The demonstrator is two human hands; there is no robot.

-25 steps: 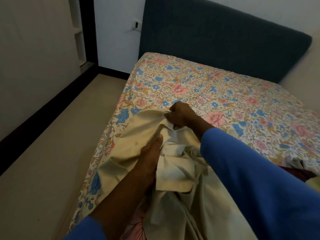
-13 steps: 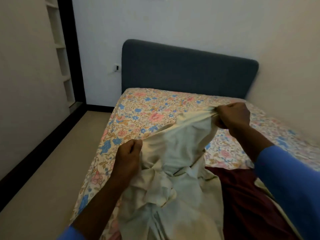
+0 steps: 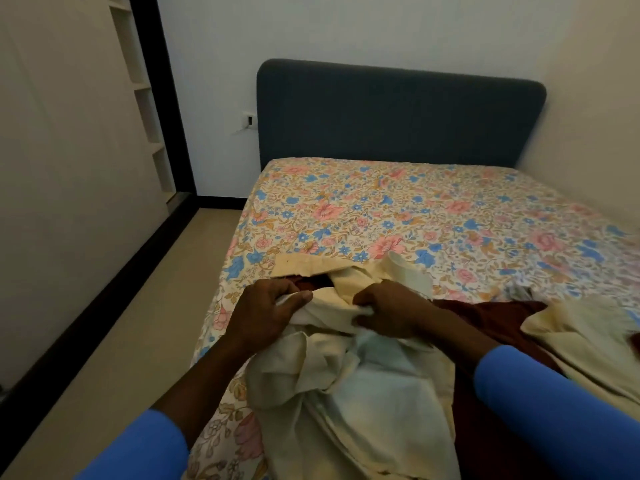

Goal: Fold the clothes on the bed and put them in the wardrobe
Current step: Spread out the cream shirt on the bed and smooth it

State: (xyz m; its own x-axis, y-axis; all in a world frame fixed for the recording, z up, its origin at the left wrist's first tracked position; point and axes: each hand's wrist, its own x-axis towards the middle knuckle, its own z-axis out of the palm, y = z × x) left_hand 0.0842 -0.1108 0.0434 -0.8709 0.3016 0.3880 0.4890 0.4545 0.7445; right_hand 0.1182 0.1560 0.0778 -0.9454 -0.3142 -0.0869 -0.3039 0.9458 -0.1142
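While it lies on the bed, left hand and right hand clutch the cream garment.

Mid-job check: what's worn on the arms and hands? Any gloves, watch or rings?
Plain bright blue long sleeves: the left sleeve and right sleeve each end partway up the forearm. The left hand and right hand are bare: no gloves, watch or rings show.

Head view over the bed

From near the bed foot, it faces down and forward toward the headboard.
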